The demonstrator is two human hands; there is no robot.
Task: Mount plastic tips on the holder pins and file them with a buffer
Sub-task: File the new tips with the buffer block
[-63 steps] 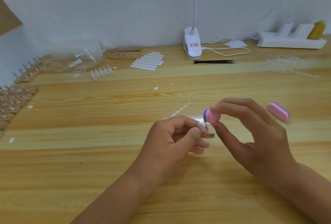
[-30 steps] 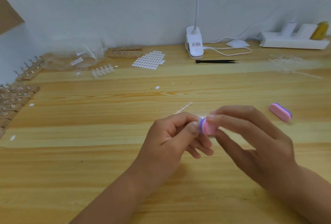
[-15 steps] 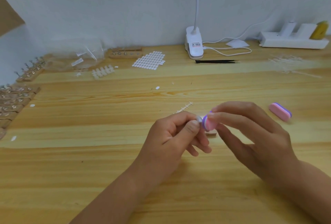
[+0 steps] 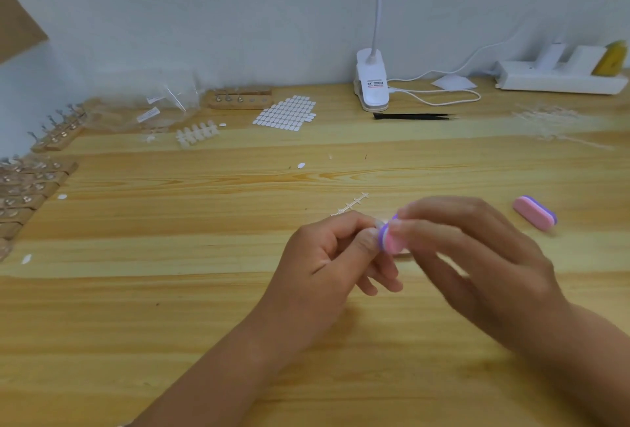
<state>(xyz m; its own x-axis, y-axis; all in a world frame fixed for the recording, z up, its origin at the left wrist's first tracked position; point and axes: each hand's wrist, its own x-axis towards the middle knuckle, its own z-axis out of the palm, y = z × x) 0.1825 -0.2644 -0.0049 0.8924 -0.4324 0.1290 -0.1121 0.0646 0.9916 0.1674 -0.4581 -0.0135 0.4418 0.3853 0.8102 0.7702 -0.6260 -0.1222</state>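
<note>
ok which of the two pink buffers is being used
The buffer pinched in the right hand, against the plastic tip in the left hand. The other buffer lies on the table, untouched.

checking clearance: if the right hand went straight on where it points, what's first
The left hand pinching the tip, almost at once: the right hand's buffer seems to touch its thumb.

Your head-worn camera looks forward and down over the yellow wooden table, close above your left hand and right hand, reaching the far white wall.
</note>
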